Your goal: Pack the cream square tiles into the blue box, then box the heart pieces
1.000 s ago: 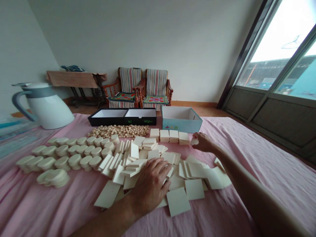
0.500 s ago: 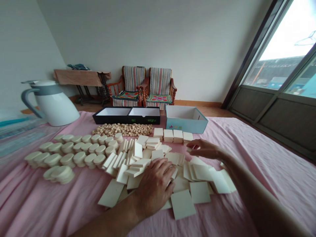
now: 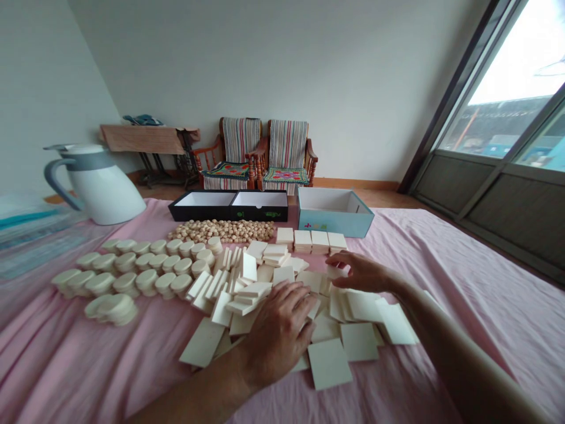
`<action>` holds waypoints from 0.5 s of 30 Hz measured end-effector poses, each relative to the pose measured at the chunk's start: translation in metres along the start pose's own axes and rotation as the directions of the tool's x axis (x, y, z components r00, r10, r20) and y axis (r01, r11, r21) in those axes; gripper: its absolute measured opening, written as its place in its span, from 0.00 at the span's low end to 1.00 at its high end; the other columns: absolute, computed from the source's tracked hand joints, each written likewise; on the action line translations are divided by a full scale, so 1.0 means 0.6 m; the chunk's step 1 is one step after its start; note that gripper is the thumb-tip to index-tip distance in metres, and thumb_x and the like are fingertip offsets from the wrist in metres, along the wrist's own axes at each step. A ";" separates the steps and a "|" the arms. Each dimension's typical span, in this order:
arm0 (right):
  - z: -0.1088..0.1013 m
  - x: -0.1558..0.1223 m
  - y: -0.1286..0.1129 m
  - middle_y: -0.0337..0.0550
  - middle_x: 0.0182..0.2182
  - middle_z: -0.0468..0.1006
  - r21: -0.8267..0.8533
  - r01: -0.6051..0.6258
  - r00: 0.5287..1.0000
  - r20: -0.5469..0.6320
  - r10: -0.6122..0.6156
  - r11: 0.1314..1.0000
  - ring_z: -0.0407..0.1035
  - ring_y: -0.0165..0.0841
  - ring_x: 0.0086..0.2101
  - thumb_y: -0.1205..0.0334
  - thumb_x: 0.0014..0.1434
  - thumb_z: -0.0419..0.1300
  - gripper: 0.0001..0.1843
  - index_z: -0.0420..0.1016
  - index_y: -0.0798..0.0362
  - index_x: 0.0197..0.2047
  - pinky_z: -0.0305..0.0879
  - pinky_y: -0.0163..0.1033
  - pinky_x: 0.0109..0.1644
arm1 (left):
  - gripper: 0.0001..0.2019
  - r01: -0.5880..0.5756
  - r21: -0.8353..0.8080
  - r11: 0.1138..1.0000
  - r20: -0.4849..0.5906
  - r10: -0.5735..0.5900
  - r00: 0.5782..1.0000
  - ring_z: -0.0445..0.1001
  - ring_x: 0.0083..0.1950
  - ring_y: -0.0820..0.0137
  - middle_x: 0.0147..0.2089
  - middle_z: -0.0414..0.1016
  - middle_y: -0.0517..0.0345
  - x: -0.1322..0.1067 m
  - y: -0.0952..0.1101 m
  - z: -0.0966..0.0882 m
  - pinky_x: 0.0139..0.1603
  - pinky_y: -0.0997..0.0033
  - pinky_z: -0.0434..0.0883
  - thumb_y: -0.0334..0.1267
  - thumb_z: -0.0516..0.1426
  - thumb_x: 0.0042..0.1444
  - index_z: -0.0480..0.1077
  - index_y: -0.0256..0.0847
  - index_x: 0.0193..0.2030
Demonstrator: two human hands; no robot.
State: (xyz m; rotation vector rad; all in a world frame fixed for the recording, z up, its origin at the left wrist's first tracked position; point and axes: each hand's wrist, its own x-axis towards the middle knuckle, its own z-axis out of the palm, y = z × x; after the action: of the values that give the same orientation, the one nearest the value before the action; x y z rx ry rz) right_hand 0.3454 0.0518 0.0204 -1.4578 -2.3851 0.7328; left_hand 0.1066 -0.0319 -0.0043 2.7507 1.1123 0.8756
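Note:
My left hand lies over the heap of square wooden pieces, fingers loosely spread on top; whatever is under the palm is hidden. At the heap's right edge, my right hand pinches a pale square wooden piece between thumb and fingers. Just beyond it stands a row of neat stacks of small square wooden pieces. Larger thin square pieces lie flat near me. To the left, several rows of stacked round wooden discs stand on the pink cloth.
Small round wooden beads lie before a black two-part box. A light blue box stands to its right. A white jug and clear plastic packaging are at the left. Two chairs stand by the wall.
My right hand has moved slightly left and down from the row of stacks to the heap's edge, where a square piece shows in its fingers. My left hand stays on the heap.

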 end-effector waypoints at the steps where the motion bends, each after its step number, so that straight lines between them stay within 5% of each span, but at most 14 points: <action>1: 0.003 -0.002 -0.008 0.53 0.46 0.74 -0.022 0.016 1.000 -0.009 -0.016 1.000 0.69 0.41 0.44 0.59 0.47 0.61 0.27 0.72 0.57 0.51 0.67 0.43 0.45 | 0.16 -0.008 -0.006 1.000 -0.014 0.008 1.000 0.67 0.57 0.63 0.53 0.72 0.54 0.000 0.001 -0.003 0.63 0.54 0.62 0.33 0.56 0.56 0.68 0.40 0.53; 6: 0.002 -0.010 -0.005 0.52 0.46 0.74 -0.065 0.062 0.992 -0.109 -0.069 0.996 0.68 0.40 0.44 0.61 0.47 0.61 0.26 0.71 0.55 0.52 0.66 0.44 0.48 | 0.12 -0.034 0.007 0.999 -0.043 0.034 0.998 0.69 0.53 0.63 0.49 0.74 0.54 -0.001 0.006 -0.009 0.61 0.53 0.63 0.32 0.55 0.57 0.70 0.41 0.49; 11: -0.032 -0.004 0.067 0.51 0.45 0.73 -0.121 -0.180 0.918 -0.377 0.122 0.976 0.68 0.41 0.45 0.63 0.47 0.60 0.26 0.70 0.55 0.51 0.64 0.44 0.49 | 0.10 -0.052 0.005 0.999 -0.050 0.052 0.997 0.70 0.49 0.64 0.44 0.75 0.55 0.000 0.006 -0.004 0.59 0.53 0.64 0.32 0.55 0.57 0.71 0.40 0.46; 15: -0.051 0.014 0.114 0.52 0.44 0.72 -0.217 -0.303 0.887 -0.419 0.192 0.928 0.68 0.41 0.44 0.65 0.45 0.60 0.26 0.70 0.56 0.51 0.62 0.44 0.50 | 0.09 -0.043 -0.005 0.999 -0.037 0.043 0.998 0.70 0.48 0.65 0.44 0.75 0.55 0.001 0.005 -0.003 0.59 0.54 0.64 0.32 0.55 0.57 0.71 0.40 0.44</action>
State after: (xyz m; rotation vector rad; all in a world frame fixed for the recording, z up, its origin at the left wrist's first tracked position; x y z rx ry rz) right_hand 0.4072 0.0936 0.0087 -1.8467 -2.0689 0.1238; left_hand 0.1079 -0.0344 -0.0019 2.7745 1.0583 0.9361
